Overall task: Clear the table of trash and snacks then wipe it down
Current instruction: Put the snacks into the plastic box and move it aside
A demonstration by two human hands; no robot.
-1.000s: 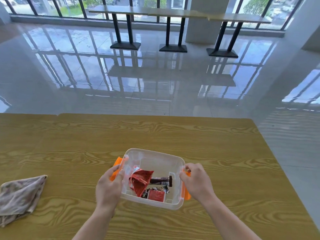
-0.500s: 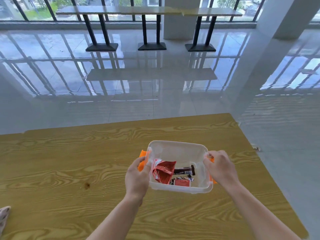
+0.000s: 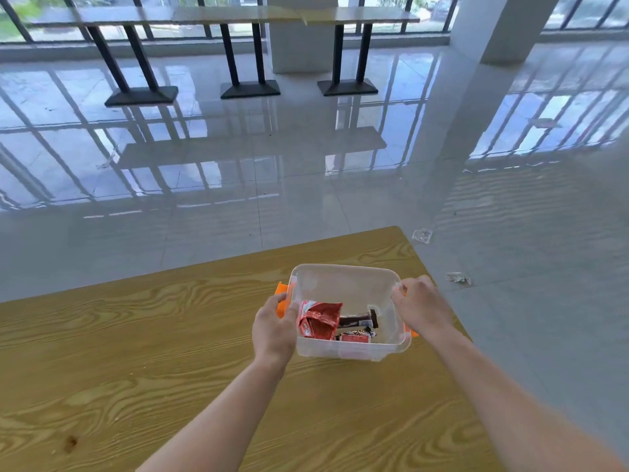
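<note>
A clear plastic box [image 3: 343,284] with orange side handles is near the far right corner of the wooden table [image 3: 143,335]. My left hand [image 3: 275,327] grips its left side and my right hand [image 3: 420,306] grips its right side. Inside lie a crumpled red snack packet [image 3: 320,320], a dark brown bar [image 3: 359,321] and a small red and black wrapper [image 3: 355,336]. Whether the box rests on the table or is lifted off it I cannot tell.
The table's right edge and far edge run close to the box. Two bits of wrapper litter [image 3: 422,235] [image 3: 458,278] lie on the glossy tiled floor to the right. High bar tables [image 3: 238,49] stand by the windows far off.
The box has travelled to the right, toward the table's far right corner, with both hands on it. The grey cloth on the left has gone out of view.
</note>
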